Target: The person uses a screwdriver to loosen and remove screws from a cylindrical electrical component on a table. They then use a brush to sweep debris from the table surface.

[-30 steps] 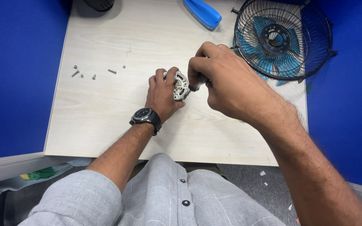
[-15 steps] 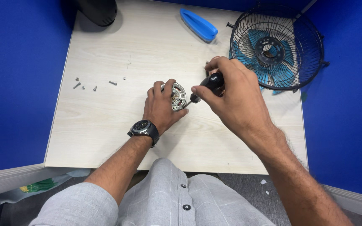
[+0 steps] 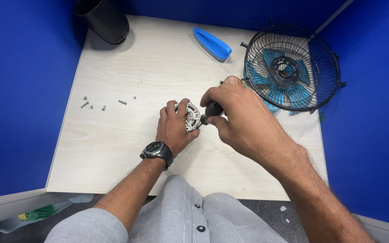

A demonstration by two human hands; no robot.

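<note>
left fingers (image 3: pixel 176 110) wrap the silver motor housing (image 3: pixel 192 117); right fingers (image 3: pixel 217 96) close on a black-handled screwdriver (image 3: pixel 212 109). likely working a screw; the tip must stay seated.

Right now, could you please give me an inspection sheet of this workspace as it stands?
Surface: pale wooden table, bare in front.
Job's things: round metal motor part on table; dark-handled screwdriver tip against it.
Clutter: loose screws at left; blue plastic cover; caged fan with blue blades; black cylinder.
Grippers: left hand steadies motor part; right hand grips screwdriver.
Cables: nothing seen.
Surroundings: blue partition walls.
</note>
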